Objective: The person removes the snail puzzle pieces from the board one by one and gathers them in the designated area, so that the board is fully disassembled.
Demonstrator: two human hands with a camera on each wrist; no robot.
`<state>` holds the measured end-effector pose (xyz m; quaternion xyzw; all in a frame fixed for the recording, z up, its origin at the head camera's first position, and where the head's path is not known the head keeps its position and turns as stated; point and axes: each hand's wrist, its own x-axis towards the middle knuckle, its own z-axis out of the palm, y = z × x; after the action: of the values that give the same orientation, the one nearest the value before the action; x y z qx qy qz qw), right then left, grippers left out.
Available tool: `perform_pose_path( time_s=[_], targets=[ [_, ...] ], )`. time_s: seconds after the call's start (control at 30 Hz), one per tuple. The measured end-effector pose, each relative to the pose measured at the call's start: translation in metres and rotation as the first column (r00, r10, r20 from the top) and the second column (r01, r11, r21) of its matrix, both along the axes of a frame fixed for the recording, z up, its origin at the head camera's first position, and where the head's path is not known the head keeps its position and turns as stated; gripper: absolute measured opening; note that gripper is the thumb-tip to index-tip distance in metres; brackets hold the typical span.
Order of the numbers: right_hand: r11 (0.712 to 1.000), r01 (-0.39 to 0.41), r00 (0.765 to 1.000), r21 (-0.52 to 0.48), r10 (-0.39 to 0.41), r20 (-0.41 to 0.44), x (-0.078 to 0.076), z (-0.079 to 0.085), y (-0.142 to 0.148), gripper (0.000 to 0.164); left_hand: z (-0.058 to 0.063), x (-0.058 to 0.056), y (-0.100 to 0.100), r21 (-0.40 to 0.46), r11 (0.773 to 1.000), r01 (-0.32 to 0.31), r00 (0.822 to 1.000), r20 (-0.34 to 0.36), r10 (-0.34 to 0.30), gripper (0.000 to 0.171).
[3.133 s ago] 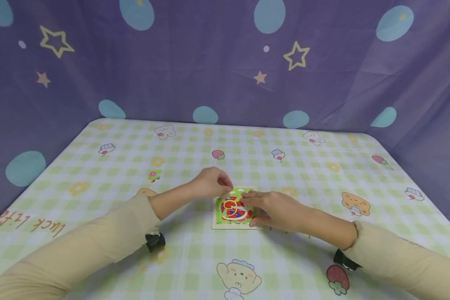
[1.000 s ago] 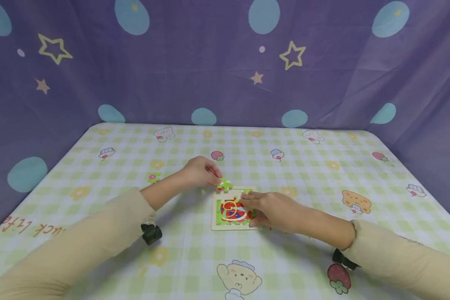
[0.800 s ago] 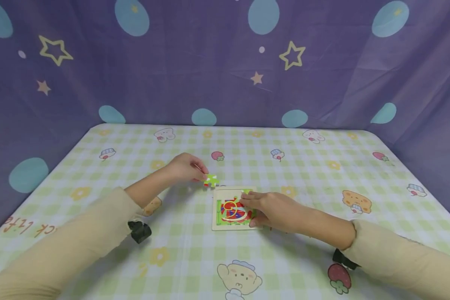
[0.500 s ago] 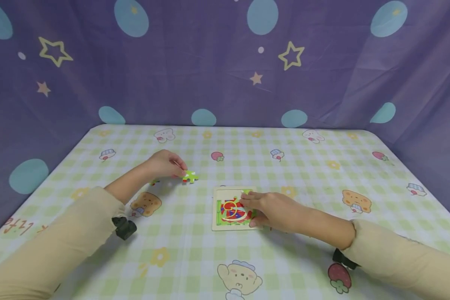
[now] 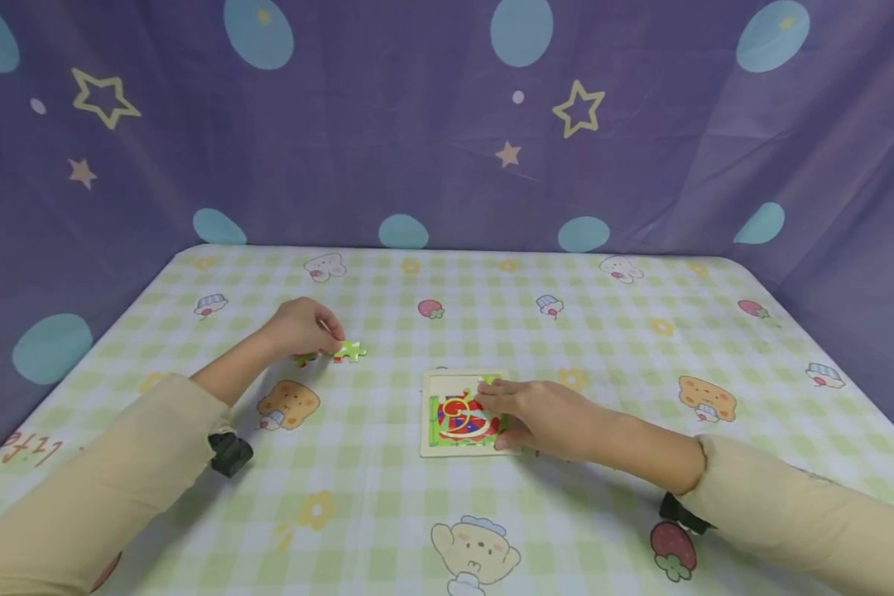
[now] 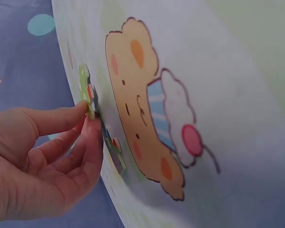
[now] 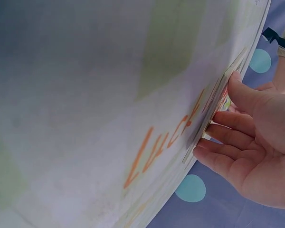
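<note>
My left hand (image 5: 304, 327) pinches a green jigsaw piece (image 5: 350, 352) with white spots and a red edge between thumb and fingers, low over the cloth. Partly hidden by that hand, a second jigsaw piece (image 5: 305, 360) lies on the cloth; in the left wrist view this other piece (image 6: 116, 154) shows below the fingertips. My right hand (image 5: 540, 414) rests on the right side of a square wooden puzzle board (image 5: 435, 453), covering part of it. Red, blue and green pieces fill the board's lower area, while bare wood shows at its upper left.
A green-and-white checked tablecloth (image 5: 387, 513) with printed cartoon figures covers the table. Behind it hangs a purple curtain (image 5: 417, 124) with stars and blue ovals. Dark wrist devices are strapped under both sleeves (image 5: 134, 472).
My left hand has lifted the green jigsaw piece from the board's upper left and carried it left, beside the other loose piece. My right hand has stayed on the board.
</note>
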<state>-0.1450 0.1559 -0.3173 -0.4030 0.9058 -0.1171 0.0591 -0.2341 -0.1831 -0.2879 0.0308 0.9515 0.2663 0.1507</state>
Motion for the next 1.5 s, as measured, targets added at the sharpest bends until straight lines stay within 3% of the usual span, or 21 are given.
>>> perform_pose_path(
  time_s=[0.3,0.6,0.7,0.87,1.17,1.5],
  targets=[
    [1.0,0.002,1.0,0.013,-0.002,0.009,0.0,0.003,-0.001,0.058,0.0,0.001,0.001,-0.069,0.996,0.055,0.992,-0.108,-0.062,0.009],
    [1.0,0.016,1.0,0.025,-0.016,-0.01,0.002,0.004,-0.001,0.058,0.007,0.007,0.021,-0.09,0.99,0.112,0.983,-0.138,-0.124,0.014],
    [0.999,0.018,1.0,0.028,-0.017,-0.02,0.003,0.004,-0.001,0.058,0.007,0.01,0.035,-0.056,0.986,0.156,0.976,-0.148,-0.163,0.015],
    [0.999,0.019,0.999,0.04,-0.018,-0.03,0.005,0.003,-0.001,0.057,0.004,0.02,0.066,0.078,0.967,0.241,0.96,-0.165,-0.226,0.016],
    [1.0,-0.006,0.999,0.018,0.007,-0.036,0.009,0.002,0.002,0.054,-0.007,0.034,0.117,0.166,0.933,0.319,0.947,-0.087,-0.309,0.014],
    [0.999,-0.037,0.999,0.034,0.038,-0.036,0.016,0.002,0.002,0.057,-0.016,0.042,0.147,0.163,0.928,0.334,0.943,-0.044,-0.331,0.009]
  ],
)
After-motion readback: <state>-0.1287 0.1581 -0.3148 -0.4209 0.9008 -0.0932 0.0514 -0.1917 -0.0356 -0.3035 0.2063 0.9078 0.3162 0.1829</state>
